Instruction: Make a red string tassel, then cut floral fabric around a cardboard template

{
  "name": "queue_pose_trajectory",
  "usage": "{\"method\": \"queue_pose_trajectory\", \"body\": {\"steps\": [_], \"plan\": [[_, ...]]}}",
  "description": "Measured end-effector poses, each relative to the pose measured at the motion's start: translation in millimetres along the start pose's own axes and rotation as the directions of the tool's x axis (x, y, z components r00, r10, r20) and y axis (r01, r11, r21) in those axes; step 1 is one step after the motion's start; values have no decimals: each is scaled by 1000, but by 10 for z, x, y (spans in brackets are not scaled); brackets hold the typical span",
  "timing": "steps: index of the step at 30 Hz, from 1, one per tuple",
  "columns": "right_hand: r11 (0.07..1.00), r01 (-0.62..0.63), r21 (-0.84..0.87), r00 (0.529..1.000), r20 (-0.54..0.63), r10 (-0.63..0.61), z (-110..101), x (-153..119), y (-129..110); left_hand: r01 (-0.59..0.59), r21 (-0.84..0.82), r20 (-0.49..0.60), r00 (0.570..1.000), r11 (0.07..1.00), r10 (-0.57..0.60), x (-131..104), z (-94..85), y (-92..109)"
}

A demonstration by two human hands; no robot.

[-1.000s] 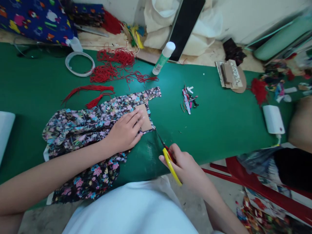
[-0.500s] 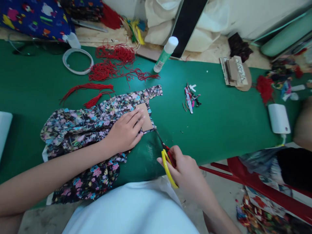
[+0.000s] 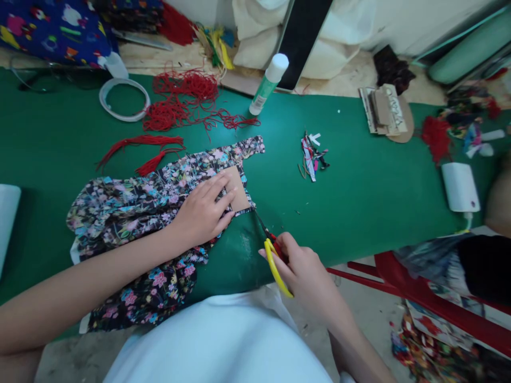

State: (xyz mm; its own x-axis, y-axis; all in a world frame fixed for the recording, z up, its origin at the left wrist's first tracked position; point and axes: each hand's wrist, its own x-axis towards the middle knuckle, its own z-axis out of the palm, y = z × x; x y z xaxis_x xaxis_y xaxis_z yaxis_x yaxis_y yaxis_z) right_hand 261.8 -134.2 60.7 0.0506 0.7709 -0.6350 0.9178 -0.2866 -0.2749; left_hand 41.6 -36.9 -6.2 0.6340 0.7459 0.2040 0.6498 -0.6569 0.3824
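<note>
Dark floral fabric (image 3: 131, 199) lies gathered across the green tabletop, with a small tan cardboard rectangle (image 3: 238, 192) on its right end. My left hand (image 3: 203, 210) rests flat, fingers stretched out over the fabric and onto the left side of the cardboard. In my right hand (image 3: 305, 271) is a pair of scissors (image 3: 275, 268) with yellow and red handles. The scissor tips meet the fabric's edge at the cardboard's lower right corner. How far the blades are parted is hard to tell.
A glue stick (image 3: 269, 85) stands upright behind the fabric. Tangled red cord (image 3: 186, 88), red tassels (image 3: 139, 151), and a roll of clear tape (image 3: 104, 101) lie at the back left. Fabric scraps (image 3: 313, 157), cardboard pieces (image 3: 385, 113) and a white power bank (image 3: 460, 187) are to the right.
The view has shifted slightly. The scissors stay at the same corner of the cardboard, and my left hand has barely moved on the fabric.
</note>
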Motion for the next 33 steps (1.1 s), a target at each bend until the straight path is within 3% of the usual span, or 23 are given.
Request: {"method": "queue_pose_trajectory", "body": {"steps": [12, 33], "plan": [[998, 35, 61, 999, -29, -33, 25, 28, 46, 6, -21, 21, 1000, 1000, -6, 4, -3, 1], [995, 21, -94, 999, -26, -23, 50, -5, -47, -12, 24, 21, 1000, 1000, 11, 5, -17, 14]]}}
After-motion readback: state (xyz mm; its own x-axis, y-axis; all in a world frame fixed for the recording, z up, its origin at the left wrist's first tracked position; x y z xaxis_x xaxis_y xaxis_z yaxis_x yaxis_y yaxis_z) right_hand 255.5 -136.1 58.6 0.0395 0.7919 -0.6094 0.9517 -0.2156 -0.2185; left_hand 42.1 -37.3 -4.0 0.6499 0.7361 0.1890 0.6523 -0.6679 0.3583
